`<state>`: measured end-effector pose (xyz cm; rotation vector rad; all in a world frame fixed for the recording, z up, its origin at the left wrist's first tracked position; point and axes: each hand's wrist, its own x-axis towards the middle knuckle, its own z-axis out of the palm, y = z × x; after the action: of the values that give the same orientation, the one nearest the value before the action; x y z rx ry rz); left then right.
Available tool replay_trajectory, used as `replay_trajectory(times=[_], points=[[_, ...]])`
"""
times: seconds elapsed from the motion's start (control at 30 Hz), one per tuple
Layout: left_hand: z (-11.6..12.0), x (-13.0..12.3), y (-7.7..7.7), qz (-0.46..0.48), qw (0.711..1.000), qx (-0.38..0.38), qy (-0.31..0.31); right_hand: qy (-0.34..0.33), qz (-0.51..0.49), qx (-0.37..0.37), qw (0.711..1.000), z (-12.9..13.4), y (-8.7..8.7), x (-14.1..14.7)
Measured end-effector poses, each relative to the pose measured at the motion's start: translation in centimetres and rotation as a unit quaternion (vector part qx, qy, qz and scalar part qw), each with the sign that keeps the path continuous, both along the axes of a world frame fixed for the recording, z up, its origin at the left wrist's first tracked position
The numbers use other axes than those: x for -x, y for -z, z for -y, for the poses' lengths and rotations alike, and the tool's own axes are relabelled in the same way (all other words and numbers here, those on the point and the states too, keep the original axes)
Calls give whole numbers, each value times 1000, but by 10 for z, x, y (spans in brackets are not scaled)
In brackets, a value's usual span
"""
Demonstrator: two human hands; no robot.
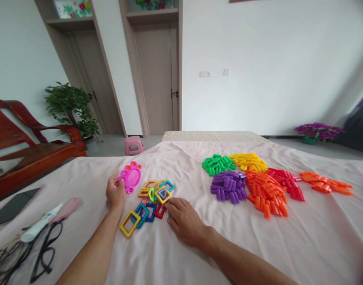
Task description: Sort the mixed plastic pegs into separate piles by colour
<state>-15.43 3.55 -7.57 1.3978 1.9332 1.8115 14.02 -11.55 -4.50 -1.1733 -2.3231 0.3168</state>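
My left hand [115,192] pinches the lower left edge of a pink paw-shaped tray [132,177] with round hollows, some of them orange. To its right lies a loose cluster of coloured frame-shaped tiles. A yellow square frame [130,224] and a teal one overlap at the near side, beside a blue frame [151,212]. My right hand [183,219] rests at the cluster's right side, its fingertips at a yellow frame with a purple triangle [163,193] inside and near a red frame [160,211]. Whether its fingers grip a tile is unclear.
Piles of green [218,164], yellow [249,161], purple [229,187], orange [267,192] and red [288,182] pieces lie right on the cloth [324,245]. Black glasses [47,253], cables, a white tube [40,225] and a dark tablet [12,206] lie left.
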Motion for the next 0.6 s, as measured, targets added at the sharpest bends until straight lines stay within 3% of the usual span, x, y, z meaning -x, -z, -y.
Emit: replay_trajectory(times=[0.07,0.13,0.23,0.3,0.37,0.5,0.6], points=[[5,-1,-7,-101,994,-19,-23,-2,-21,0,1000,-1,2,-1],[12,-8,-16,-195,979,-54,9,9,-53,3,999,-2,4,-2],[23,-28,-30,-237,953,-61,180,36,-111,-3,993,-5,10,-6],[30,-44,-37,-227,921,4,315,44,-149,-21,988,-8,15,-8],[36,-58,-43,-232,879,79,410,45,-174,-28,983,-12,20,-10],[43,-68,-52,-301,801,129,501,52,-172,-1,984,-23,24,-14],[45,-69,-57,-331,781,134,513,70,-152,21,986,-31,22,-18]])
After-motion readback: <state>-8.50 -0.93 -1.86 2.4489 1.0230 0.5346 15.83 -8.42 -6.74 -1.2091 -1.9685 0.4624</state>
